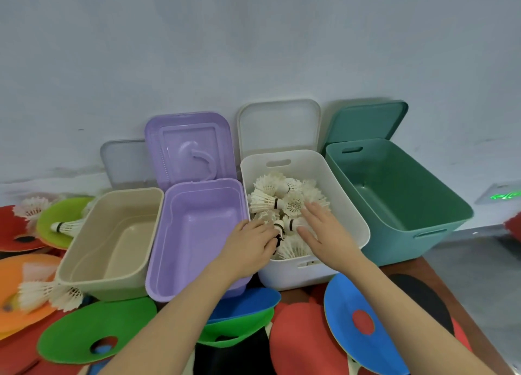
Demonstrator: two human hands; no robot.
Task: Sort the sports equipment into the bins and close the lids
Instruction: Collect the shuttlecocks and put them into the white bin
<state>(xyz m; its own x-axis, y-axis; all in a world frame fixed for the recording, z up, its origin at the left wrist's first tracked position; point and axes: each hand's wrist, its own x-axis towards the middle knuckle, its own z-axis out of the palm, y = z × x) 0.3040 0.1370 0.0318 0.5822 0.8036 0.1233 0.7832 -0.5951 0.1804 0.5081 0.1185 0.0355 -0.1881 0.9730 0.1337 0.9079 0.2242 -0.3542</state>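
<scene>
Four open bins stand in a row by the wall: beige [84,257], purple [158,262], white [349,205] and teal [439,219]. The white bin holds a heap of white shuttlecocks [277,194]. Both my hands are inside it. My left hand [251,245] has its fingers curled down round shuttlecocks at the bin's near left. My right hand [324,231] lies flat with spread fingers on top of the heap. The beige, purple and teal bins hold nothing.
Each bin's lid leans on the wall behind it: grey [124,160], purple [191,146], white [279,126], teal [366,121]. Coloured disc cones lie in front and to the left: green [93,329], blue [358,318], red [304,341], orange [17,279]. Loose shuttlecocks [48,293] lie at the left.
</scene>
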